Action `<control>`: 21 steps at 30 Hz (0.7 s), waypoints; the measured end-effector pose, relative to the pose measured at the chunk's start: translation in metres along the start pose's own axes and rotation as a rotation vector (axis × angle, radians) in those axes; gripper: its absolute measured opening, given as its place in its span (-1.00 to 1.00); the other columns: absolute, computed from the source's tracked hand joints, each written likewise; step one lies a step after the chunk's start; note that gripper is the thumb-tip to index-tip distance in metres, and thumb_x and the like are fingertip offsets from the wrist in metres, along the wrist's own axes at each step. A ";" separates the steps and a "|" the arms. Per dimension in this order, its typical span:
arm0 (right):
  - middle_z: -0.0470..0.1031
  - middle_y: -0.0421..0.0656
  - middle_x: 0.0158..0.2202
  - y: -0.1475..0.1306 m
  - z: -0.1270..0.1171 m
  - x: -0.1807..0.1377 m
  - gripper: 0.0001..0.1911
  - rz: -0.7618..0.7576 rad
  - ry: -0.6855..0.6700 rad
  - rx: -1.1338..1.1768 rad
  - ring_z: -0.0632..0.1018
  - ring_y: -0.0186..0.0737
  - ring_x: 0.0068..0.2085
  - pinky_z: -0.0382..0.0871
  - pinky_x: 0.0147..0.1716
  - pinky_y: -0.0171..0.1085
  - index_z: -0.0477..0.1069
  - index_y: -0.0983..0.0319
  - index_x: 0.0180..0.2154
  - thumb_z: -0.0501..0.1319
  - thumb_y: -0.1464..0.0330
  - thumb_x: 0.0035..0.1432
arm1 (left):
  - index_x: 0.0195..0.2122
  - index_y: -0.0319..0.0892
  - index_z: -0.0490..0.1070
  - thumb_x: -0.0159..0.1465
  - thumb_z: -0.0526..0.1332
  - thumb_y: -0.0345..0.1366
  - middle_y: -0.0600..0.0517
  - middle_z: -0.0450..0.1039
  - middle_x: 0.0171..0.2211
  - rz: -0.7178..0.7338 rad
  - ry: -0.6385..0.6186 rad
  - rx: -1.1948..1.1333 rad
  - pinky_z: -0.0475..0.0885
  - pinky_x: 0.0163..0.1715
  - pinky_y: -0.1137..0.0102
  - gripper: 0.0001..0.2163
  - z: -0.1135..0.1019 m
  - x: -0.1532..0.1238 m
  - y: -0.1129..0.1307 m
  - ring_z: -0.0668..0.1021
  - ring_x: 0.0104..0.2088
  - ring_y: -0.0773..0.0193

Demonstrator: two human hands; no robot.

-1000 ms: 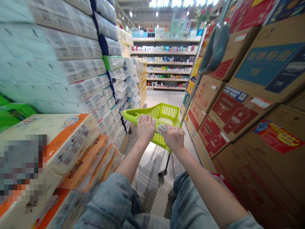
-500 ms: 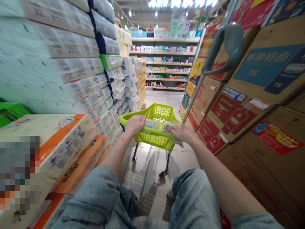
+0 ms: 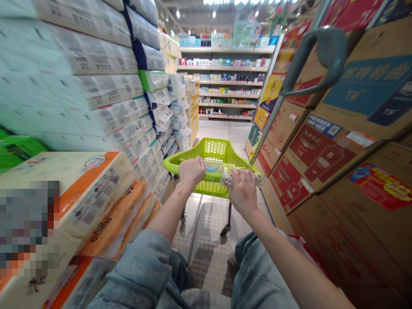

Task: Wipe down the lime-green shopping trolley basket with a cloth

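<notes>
The cart stands in the middle of the aisle, just ahead of the person's legs, its handle side toward them. Its basket is yellow-green plastic, with a pierced far wall showing through the open top; the hands and handle hide part of the inside. The left hand is curled over the handle, gripping it left of a clear-and-blue label. The right hand is closed on a crumpled pale cloth, pressing it to the handle's right part; a ring circles one finger. Dark, thin legs with small casters carry the basket over smooth, pale floor tiles. To the left, soft, film-wrapped packs rise in a tall stack, with orange-banded packs lower and nearer. To the right, square-edged cartons form a wall, their contents hidden; a slanting metal pole with a grey loop stands before them. Only narrow strips of floor lie between the cart and either side, while beyond it open floor runs to the far shelves, whose boards hold rows of small boxes and bottles.
</notes>
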State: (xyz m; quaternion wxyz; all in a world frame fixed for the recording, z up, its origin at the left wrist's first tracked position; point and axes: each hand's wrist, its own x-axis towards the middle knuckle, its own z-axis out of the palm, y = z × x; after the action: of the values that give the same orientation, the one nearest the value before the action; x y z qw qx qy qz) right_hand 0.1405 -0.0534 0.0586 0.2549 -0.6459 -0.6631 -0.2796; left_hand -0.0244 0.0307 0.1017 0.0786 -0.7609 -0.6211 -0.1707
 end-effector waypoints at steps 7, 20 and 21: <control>0.47 0.05 -0.21 0.010 0.007 0.006 -0.61 -0.047 -0.013 0.019 0.40 -0.02 -0.15 0.15 -0.06 -0.10 0.38 0.35 -0.10 0.01 0.19 0.25 | -0.21 -0.19 0.40 0.36 -0.23 -0.17 -0.10 0.53 -0.25 0.063 -0.040 0.001 0.36 -0.25 0.32 -0.58 -0.004 -0.004 0.000 0.57 -0.23 0.13; 0.58 0.04 -0.35 0.024 -0.012 0.053 -0.38 0.072 -0.592 -0.027 0.57 -0.15 -0.31 0.27 -0.35 -0.31 0.48 0.27 -0.22 -0.24 0.06 0.32 | -0.15 -0.13 0.47 0.35 -0.30 -0.04 -0.08 0.54 -0.13 0.249 -0.330 -0.052 0.38 -0.21 0.30 -0.44 -0.017 0.011 -0.034 0.55 -0.11 0.10; 0.58 0.02 -0.34 0.026 -0.013 0.053 -0.40 0.059 -0.595 -0.024 0.57 -0.15 -0.30 0.27 -0.34 -0.31 0.47 0.25 -0.19 -0.23 0.06 0.32 | -0.18 -0.15 0.50 0.35 -0.31 -0.03 -0.10 0.55 -0.15 0.235 -0.341 -0.029 0.39 -0.21 0.30 -0.41 -0.017 0.012 -0.035 0.55 -0.11 0.08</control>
State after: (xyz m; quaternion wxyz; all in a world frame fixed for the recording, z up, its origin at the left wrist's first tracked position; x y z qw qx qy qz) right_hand 0.1645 -0.0244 0.1059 0.0497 -0.7215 -0.6862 -0.0786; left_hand -0.0597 0.0434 0.1181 -0.0191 -0.8471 -0.5297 -0.0379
